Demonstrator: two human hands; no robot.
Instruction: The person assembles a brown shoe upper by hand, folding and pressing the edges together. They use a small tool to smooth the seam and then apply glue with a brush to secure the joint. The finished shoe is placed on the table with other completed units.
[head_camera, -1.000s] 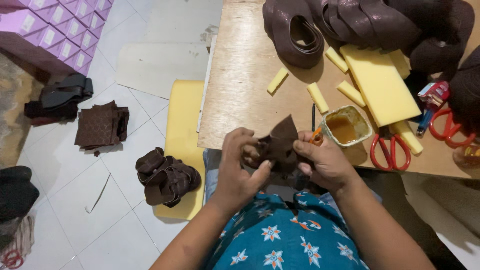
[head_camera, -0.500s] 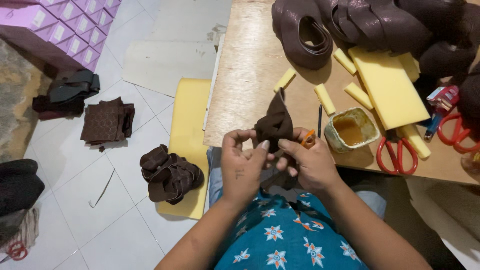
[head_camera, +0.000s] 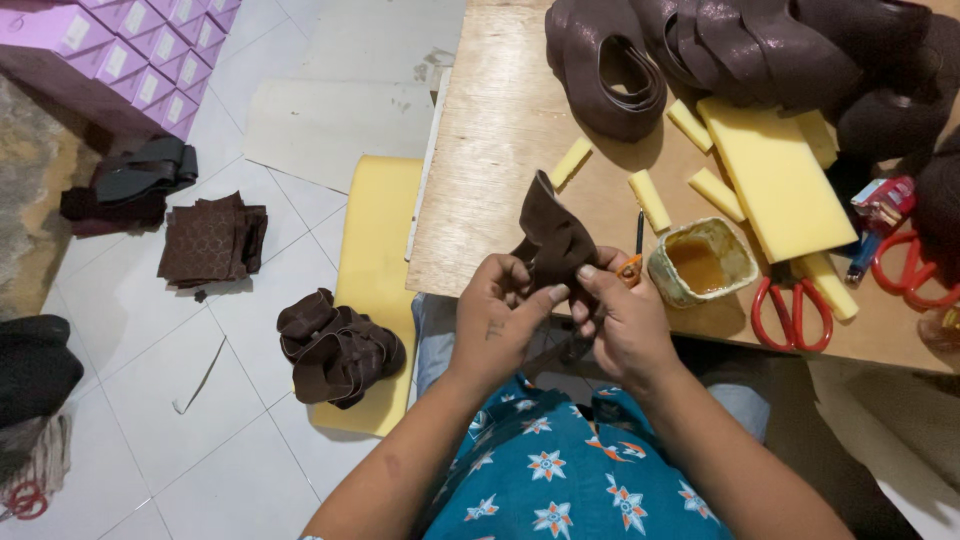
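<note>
A dark brown folded strap piece (head_camera: 553, 238) stands upright at the near edge of the wooden table (head_camera: 500, 150). My left hand (head_camera: 500, 318) pinches its lower left side with thumb and fingers. My right hand (head_camera: 625, 318) grips its lower right side and also holds a small orange-handled brush (head_camera: 634, 262) against the palm. An open tin of amber glue (head_camera: 702, 262) sits just right of my right hand.
Brown sandal uppers (head_camera: 720, 55) pile at the table's back. Yellow foam block (head_camera: 775, 178) and foam strips (head_camera: 650, 200) lie mid-table, red scissors (head_camera: 790, 312) at the right. On the tiled floor: a yellow foam sheet (head_camera: 375, 240), brown strap bundles (head_camera: 335, 345), purple boxes (head_camera: 110, 55).
The brown piece has been raised and unfolded taller between my hands. Both hands shifted slightly right and closer together along the table edge.
</note>
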